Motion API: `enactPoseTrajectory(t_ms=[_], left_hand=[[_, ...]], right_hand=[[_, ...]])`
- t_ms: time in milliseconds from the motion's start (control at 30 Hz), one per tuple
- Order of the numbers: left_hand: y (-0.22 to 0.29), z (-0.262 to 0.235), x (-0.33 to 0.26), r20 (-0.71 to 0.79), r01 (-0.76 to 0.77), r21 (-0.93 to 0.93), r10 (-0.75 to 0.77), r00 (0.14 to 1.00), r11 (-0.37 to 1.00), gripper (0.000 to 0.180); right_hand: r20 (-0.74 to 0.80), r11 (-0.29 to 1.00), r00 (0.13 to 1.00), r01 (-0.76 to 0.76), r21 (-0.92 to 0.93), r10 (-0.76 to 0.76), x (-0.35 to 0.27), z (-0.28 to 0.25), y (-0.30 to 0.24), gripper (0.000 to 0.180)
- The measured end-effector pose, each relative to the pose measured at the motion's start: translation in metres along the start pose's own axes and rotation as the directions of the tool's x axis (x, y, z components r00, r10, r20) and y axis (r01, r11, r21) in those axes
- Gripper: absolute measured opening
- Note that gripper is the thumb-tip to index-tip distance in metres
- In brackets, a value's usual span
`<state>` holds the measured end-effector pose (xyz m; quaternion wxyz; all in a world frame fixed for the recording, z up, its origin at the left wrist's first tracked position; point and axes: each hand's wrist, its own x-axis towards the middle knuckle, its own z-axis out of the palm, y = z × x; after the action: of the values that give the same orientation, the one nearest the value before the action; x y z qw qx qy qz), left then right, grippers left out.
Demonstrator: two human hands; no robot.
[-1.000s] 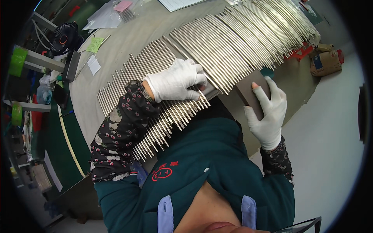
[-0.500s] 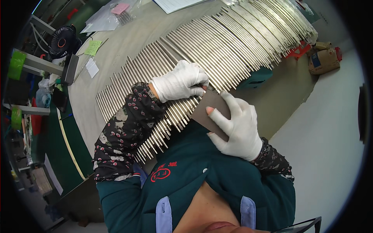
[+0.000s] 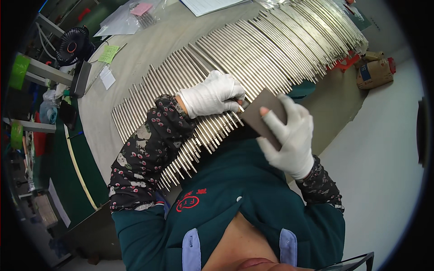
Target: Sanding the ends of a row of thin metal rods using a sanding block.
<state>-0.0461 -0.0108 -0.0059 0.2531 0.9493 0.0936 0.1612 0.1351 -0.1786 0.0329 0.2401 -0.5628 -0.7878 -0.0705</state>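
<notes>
A wide row of slim silvery metal rods lies side by side over the table. My left hand, in a white glove with bare fingertips, rests on the rods. Its thumb and fingers pinch the near end of one metal rod. To the right, my right hand, gloved the same way, grips a flat grey-brown rectangular block. The block's upper left edge is close to the pinched rod end; whether they touch, I cannot tell.
The pale table carries a small black fan, a green note and plastic bags at the far left. White papers lie at the back. A brown package sits beyond the table on the right.
My right hand has moved right and slightly away from me with the block, away from the rod end. My left hand has shifted only slightly to the right.
</notes>
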Motion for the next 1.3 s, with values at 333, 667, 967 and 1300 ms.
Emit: enactPoseTrajectory(t_ms=[333,667,967,1300], left_hand=[[-0.001,0.002,0.002,-0.007,-0.033,0.065,0.033,0.999,0.997,0.019],[-0.001,0.002,0.000,-0.036,-0.040,0.020,0.041,0.999,0.999,0.023],[-0.003,0.002,0.004,-0.010,-0.065,0.063,0.066,0.998,0.996,0.021],[0.001,0.002,0.002,-0.018,-0.028,0.065,0.029,0.999,0.998,0.019]], right_hand=[[0.117,0.995,0.991,0.049,0.082,-0.058,-0.005,0.004,-0.012,0.052],[-0.027,0.961,0.991,-0.135,-0.243,0.132,0.002,0.004,0.011,0.050],[-0.057,0.997,0.997,-0.062,-0.034,0.060,-0.007,0.003,0.006,0.055],[0.072,0.997,0.996,0.045,0.060,-0.049,-0.005,0.005,-0.006,0.053]])
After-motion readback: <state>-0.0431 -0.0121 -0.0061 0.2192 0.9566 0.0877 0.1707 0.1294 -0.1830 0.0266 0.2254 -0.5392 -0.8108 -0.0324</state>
